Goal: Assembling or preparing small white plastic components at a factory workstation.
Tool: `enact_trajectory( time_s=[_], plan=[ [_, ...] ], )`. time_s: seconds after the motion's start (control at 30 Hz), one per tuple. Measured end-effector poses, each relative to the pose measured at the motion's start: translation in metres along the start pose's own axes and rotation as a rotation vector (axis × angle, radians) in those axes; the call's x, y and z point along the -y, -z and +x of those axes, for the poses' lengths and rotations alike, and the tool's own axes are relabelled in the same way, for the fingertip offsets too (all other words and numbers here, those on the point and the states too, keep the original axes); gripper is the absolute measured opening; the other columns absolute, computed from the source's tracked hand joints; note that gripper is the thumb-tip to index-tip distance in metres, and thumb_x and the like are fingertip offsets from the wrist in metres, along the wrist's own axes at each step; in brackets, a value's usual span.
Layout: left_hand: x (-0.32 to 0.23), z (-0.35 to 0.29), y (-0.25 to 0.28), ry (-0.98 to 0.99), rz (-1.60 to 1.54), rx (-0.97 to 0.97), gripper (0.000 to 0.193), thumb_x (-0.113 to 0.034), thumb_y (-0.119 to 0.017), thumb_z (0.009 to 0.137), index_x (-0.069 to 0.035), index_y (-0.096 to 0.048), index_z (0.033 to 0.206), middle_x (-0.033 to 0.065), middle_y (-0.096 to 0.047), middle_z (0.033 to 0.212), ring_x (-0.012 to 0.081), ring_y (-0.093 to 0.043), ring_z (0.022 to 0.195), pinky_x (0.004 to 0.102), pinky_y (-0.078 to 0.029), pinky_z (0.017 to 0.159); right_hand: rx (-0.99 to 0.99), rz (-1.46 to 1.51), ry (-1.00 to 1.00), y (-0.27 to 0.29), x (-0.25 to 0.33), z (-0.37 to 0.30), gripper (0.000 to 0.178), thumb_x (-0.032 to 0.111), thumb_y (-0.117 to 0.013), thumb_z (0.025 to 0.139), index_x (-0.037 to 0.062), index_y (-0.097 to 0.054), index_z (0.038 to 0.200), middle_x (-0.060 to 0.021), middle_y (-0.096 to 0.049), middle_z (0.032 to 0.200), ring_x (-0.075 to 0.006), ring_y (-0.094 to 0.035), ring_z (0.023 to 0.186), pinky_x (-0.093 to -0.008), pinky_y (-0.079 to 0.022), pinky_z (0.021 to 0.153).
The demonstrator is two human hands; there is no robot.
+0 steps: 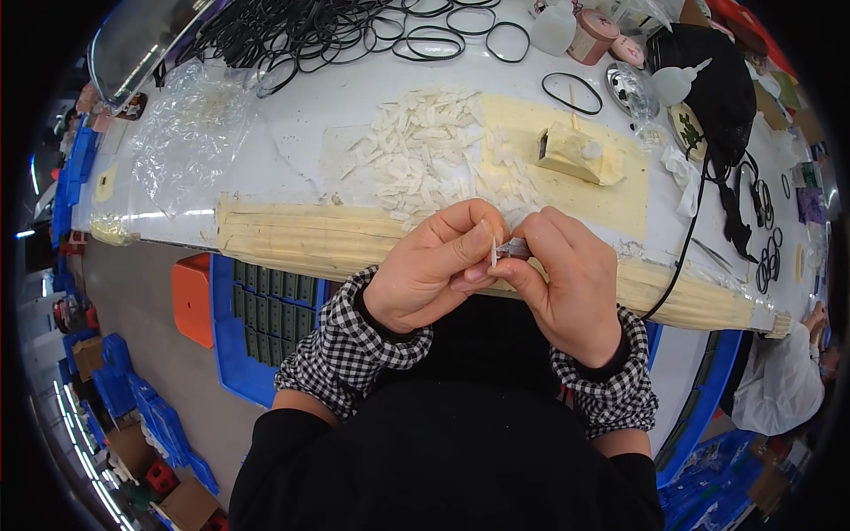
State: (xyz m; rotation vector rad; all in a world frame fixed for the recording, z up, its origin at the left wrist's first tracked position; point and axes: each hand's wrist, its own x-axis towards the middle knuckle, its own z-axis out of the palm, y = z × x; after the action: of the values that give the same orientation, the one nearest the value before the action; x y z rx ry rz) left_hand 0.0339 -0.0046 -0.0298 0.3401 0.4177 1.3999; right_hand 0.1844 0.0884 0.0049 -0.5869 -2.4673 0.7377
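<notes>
My left hand (438,265) pinches a thin white strip (494,251) between thumb and fingers, close above the table's front edge. Right beside it, my right hand (567,279) is closed around a small grey, metal-looking piece (513,250), whose tip meets the strip; most of this piece is hidden by the fingers. Just beyond both hands lies a loose pile of off-white strips (425,146). Some of them spread onto a yellowish taped sheet (620,202). A small block wrapped in yellowish tape (580,155) stands on that sheet.
Black rubber bands (292,31) heap at the back left, near a crumpled clear plastic bag (190,133). A black bag (708,88) and a white squeeze bottle (677,82) are at the back right. Below the table, a blue crate (226,354) holds dark green parts, beside an orange stool (192,301).
</notes>
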Motion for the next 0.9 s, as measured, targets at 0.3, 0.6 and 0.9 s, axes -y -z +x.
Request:
enact_trajectory(
  time_s=[0.3,0.6,0.9],
  plan=[
    [-0.002,-0.001,-0.002,0.002,0.061,-0.026,0.015,-0.019,-0.051,0.099,-0.004,-0.052,0.098,-0.0024,-0.049,0.080,0.0023,-0.041,0.066,0.0159,-0.034,0.057,0.100,0.168,-0.046,0.005,-0.003,0.001,0.030,0.034,-0.070,0.080,0.0065,-0.059,0.084,-0.0056,-0.052,0.067,-0.0232,-0.054,0.058,-0.0332,-0.042,0.052],
    [-0.022,-0.005,-0.005,-0.144,0.280,-0.306,0.014,-0.015,-0.047,0.100,-0.003,-0.052,0.100,0.0015,-0.055,0.084,0.0031,-0.042,0.064,0.0157,-0.033,0.053,-0.024,0.062,-0.192,0.005,-0.021,-0.006,0.016,0.015,-0.072,0.079,0.0045,-0.060,0.085,-0.0073,-0.055,0.074,-0.0234,-0.056,0.060,-0.0327,-0.044,0.053],
    [-0.015,-0.002,-0.011,-0.132,0.353,-0.405,0.017,-0.015,-0.050,0.098,0.000,-0.056,0.105,0.0000,-0.052,0.083,0.0047,-0.043,0.067,0.0176,-0.034,0.057,-0.013,0.041,-0.178,-0.008,-0.015,-0.006,0.016,0.010,-0.071,0.077,0.0053,-0.058,0.084,-0.0067,-0.055,0.078,-0.0242,-0.060,0.064,-0.0329,-0.046,0.055]
  ],
)
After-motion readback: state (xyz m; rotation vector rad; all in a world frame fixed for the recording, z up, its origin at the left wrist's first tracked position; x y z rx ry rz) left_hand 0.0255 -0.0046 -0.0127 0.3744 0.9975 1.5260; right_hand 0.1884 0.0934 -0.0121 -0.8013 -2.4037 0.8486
